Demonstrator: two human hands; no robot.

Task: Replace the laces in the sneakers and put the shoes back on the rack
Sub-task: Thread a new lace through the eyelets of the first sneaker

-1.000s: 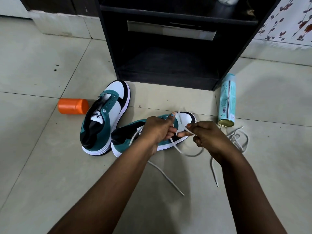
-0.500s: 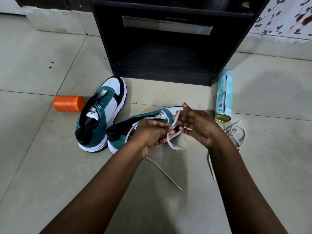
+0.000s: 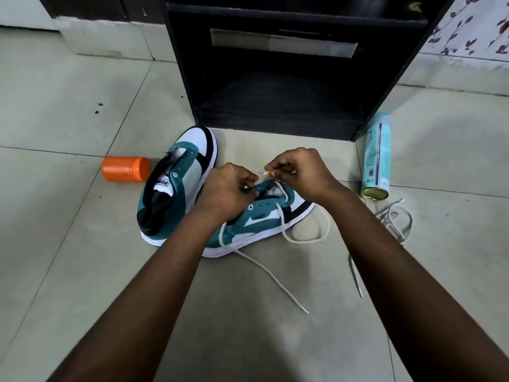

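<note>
Near sneaker (image 3: 259, 224) on floor before rack (image 3: 289, 78), long axis lower-left to upper-right, toe upper-right. Right hand (image 3: 300, 172) pinches lace (image 3: 281, 216) tip; left hand (image 3: 228, 191) grips eyelet flap. Judgement: keep flap steady, feed tip squarely through next eyelet, draw slack evenly. Second sneaker (image 3: 176, 183) unlaced beside it, toe toward rack

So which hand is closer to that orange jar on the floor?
Left. The left hand works at the sneaker, nearer the orange jar; the right hand sits farther off, pinching the lace tip.
</note>
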